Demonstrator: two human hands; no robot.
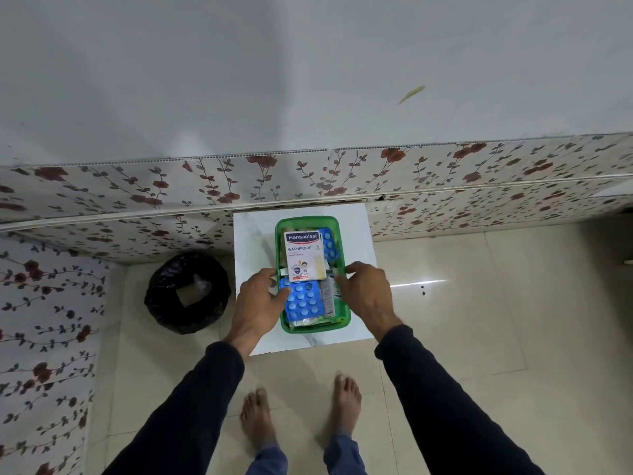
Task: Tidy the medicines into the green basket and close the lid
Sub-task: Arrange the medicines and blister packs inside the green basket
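- I see the green basket on a small white table, lying between my two hands, its long side running away from me
- My left hand rests at the basket's left rim, fingers half curled, fingertips touching the edge of a blue blister pack inside; it grips nothing that I can make out
- My right hand sits at the right rim, fingers bent onto the edge; whether they pinch anything I cannot tell
- Just beyond both hands a white Hansaplast box lies flat on top of the other medicines
- A second blue blister pack shows beside that box, ahead of my right hand
- Near my right fingertips a grey-white packet stands along the blister pack
- I can't make out a lid on the basket; the medicines lie uncovered
- Left of my left hand a bin with a black liner stands on the floor
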